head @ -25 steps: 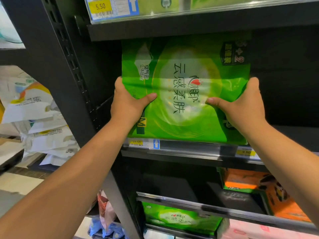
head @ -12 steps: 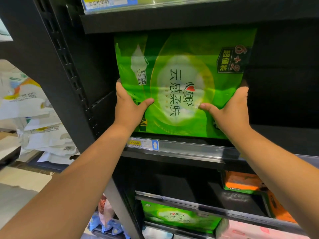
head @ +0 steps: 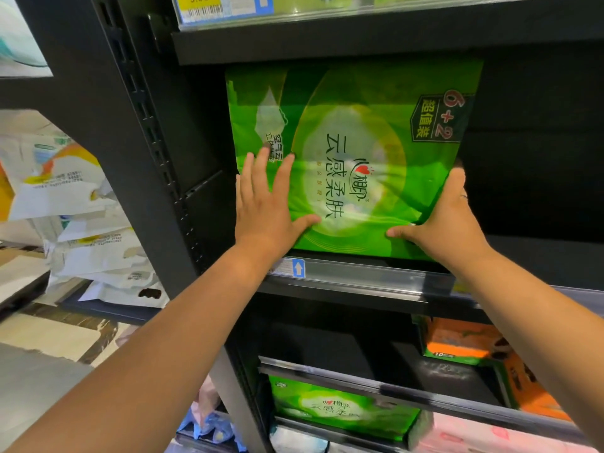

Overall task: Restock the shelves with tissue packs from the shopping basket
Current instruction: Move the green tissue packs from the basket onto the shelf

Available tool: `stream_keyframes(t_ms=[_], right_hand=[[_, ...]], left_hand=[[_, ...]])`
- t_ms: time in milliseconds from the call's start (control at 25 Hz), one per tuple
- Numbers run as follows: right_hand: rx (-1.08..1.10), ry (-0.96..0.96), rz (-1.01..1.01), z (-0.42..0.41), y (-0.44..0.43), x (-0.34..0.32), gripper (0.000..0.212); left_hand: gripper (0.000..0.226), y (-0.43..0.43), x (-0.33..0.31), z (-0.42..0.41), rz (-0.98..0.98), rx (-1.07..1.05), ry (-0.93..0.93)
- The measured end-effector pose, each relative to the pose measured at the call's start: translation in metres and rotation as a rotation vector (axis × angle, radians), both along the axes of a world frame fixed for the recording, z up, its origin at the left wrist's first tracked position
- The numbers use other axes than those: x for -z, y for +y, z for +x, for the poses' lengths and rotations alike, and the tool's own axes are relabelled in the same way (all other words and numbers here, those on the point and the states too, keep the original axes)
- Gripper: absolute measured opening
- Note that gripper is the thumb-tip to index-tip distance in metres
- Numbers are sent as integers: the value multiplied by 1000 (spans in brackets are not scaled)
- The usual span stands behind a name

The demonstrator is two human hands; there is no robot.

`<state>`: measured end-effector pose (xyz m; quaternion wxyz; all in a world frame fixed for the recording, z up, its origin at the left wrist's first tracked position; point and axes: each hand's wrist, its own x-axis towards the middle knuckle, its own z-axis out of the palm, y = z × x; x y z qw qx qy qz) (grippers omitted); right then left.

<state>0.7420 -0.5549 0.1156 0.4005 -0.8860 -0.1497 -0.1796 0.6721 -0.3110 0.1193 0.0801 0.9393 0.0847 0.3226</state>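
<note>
A large green tissue pack [head: 356, 125] stands upright on the black middle shelf [head: 359, 279], just under the shelf above. My left hand [head: 266, 204] lies flat against the pack's front lower left, fingers straight and spread. My right hand [head: 444, 220] holds the pack's lower right corner, thumb across the front and fingers hidden behind its side. The shopping basket is out of view.
Orange packs [head: 457, 341] and another green pack [head: 340, 410] sit on lower shelves. The black upright post [head: 143, 158] borders the shelf on the left. White bags [head: 81, 223] pile up on a neighbouring unit at left. A price strip [head: 225, 4] runs along the upper shelf edge.
The pack has gone deeper onto the shelf and now stands on it. My left hand let go of the pack's edge and now presses flat on its front.
</note>
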Motion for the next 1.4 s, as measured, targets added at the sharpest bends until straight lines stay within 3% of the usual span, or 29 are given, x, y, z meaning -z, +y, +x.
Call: stream_keyframes(t_ms=[120,480,640,840,1080,1400], right_hand=[[59,-7,-32,0,10,-1,118],[129,-10,-102,-4,41,2,129],[158,10,-168,-13,33,-1,113],[213,45,-248,-42,31,2,106],[290,-89,-490,-90,16,21,79],[447,-79,-475,-189,-49,78,62]], left_hand=[[119,-1,2,7,82,-35,77],[117,17,11,13,163,-123,16],[112,13,5,5,134,-94,72],[98,8,7,-12,118,80,45],[76,-19,27,-29,127,328,26],[70,-90,83,-85,130,695,91]])
